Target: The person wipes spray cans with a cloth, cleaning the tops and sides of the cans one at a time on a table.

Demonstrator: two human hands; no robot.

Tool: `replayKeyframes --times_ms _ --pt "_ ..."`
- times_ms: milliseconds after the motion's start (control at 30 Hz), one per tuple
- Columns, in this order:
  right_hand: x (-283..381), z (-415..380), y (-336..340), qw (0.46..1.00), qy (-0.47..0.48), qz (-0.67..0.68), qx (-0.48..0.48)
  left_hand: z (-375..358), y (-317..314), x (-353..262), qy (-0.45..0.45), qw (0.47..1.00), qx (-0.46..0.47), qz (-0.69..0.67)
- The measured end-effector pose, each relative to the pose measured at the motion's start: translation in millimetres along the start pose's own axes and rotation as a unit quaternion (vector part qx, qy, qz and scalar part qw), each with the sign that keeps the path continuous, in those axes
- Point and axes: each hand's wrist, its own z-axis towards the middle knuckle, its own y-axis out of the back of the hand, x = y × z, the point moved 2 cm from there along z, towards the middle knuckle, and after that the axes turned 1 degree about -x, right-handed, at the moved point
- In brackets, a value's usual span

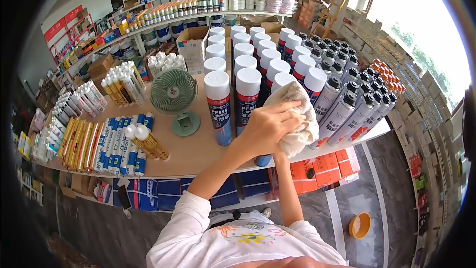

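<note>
My left hand (272, 125) is closed on a crumpled off-white cloth (302, 128), fingers spread across its folds. The cloth is pressed against a spray can with a white cap (282, 78); the can's blue lower end shows beneath my wrists. My right hand (280, 152) is mostly hidden behind my left hand and the cloth, so its fingers do not show. Just left of my hands stand a foam spray can (218, 106) and a second white-capped can (247, 94). To the right, silver cans with black tops (342, 119) stand in tight rows.
On the table (198, 161) are a green fan (173, 92), blue-and-white tubes (116, 141), gold tubes (79, 141) and two white-tipped bottles (148, 141). Red boxes (325, 168) and blue boxes (171, 194) sit underneath. A yellow bowl (360, 225) is on the floor.
</note>
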Motion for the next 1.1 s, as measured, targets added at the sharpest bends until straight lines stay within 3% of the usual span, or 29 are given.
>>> replayKeyframes --times_ms 133,200,267,333,533,667,700,800,900,967,1033,1100 --pt "-3 4 1 1.0 -0.021 -0.004 0.004 23 0 10 0.046 0.998 0.037 0.01" --pt "26 13 0 0.999 -0.035 0.013 -0.017 29 2 18 0.133 0.99 0.001 -0.046" --pt "58 21 -1 0.995 -0.047 0.05 -0.072 17 -1 34 0.134 0.988 -0.04 -0.057" --pt "56 23 0 0.996 -0.031 0.018 -0.082 4 0 50 0.274 0.945 -0.027 -0.177" --pt "57 25 -3 0.996 -0.023 0.053 -0.067 -26 -2 28 0.278 0.938 -0.142 -0.151" --pt "52 21 -1 0.995 -0.055 0.076 -0.043 -39 -4 16 0.216 0.943 -0.21 -0.139" --pt "52 21 -1 0.995 -0.055 0.076 -0.042 -39 0 14 0.164 0.961 -0.197 -0.106" --pt "51 21 -2 0.994 -0.044 0.086 -0.054 -47 9 10 0.208 0.948 -0.181 -0.157" --pt "46 24 0 0.998 -0.02 0.047 -0.027 -73 21 0 0.327 0.891 -0.212 -0.232" --pt "47 27 3 0.999 -0.038 0.037 -0.004 -154 8 36 0.436 0.848 -0.274 -0.127" --pt "59 30 8 0.999 -0.03 0.032 0.008 -165 15 40 0.492 0.705 -0.443 -0.253" --pt "56 24 14 0.998 -0.038 0.019 0.042 -146 34 22 0.48 0.642 -0.495 -0.335"
